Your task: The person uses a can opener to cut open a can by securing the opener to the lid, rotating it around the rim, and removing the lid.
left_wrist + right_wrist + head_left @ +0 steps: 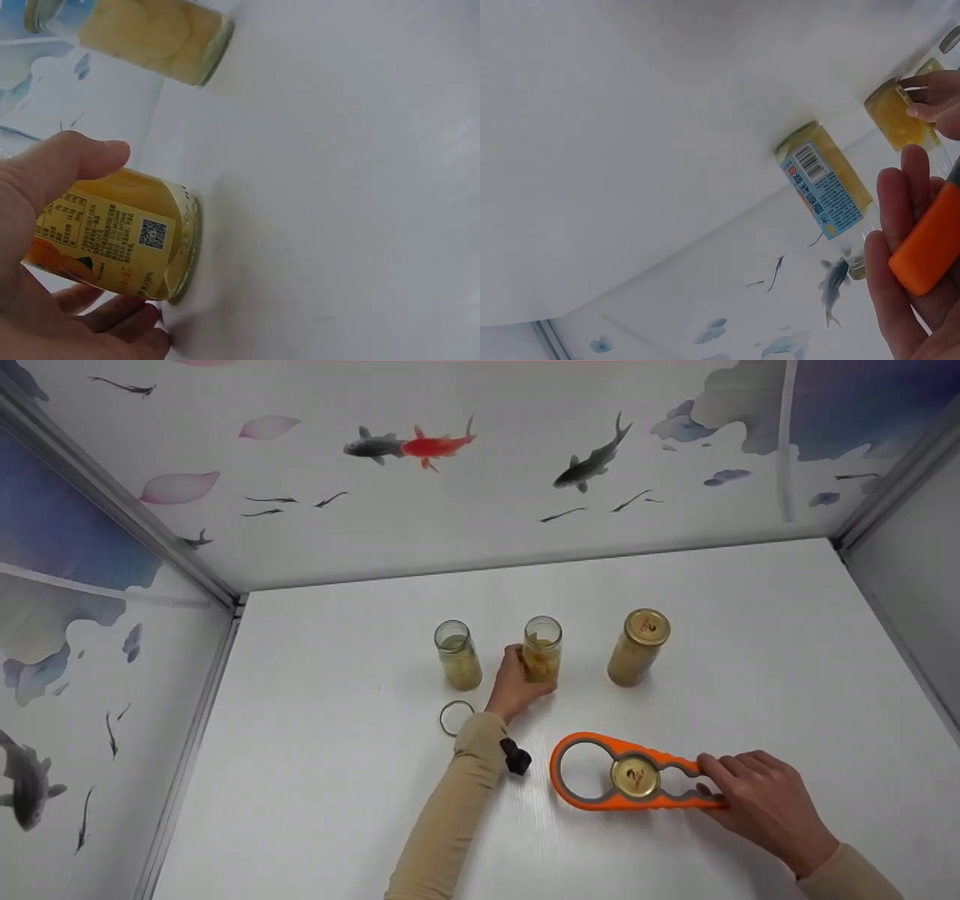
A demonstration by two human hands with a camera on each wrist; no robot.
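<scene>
My left hand (517, 686) holds the open middle jar (541, 660) low on its body, thumb on one side and fingers on the other. The left wrist view shows the jar's yellow label (105, 244) by the hand (45, 180). With my right hand (772, 802) I grip the handle ends of an orange opener (589, 804); a gold lid (635, 777) lies within its smaller, middle opening. In the right wrist view the fingers (892, 217) curl beside the orange handle (930, 244).
An open jar (459, 664) of pale contents stands left of the middle one, with a thin round ring or lid (443, 725) in front of it, partly behind my left sleeve. To the right stands a jar with a gold lid (646, 627). A wall rises behind the table.
</scene>
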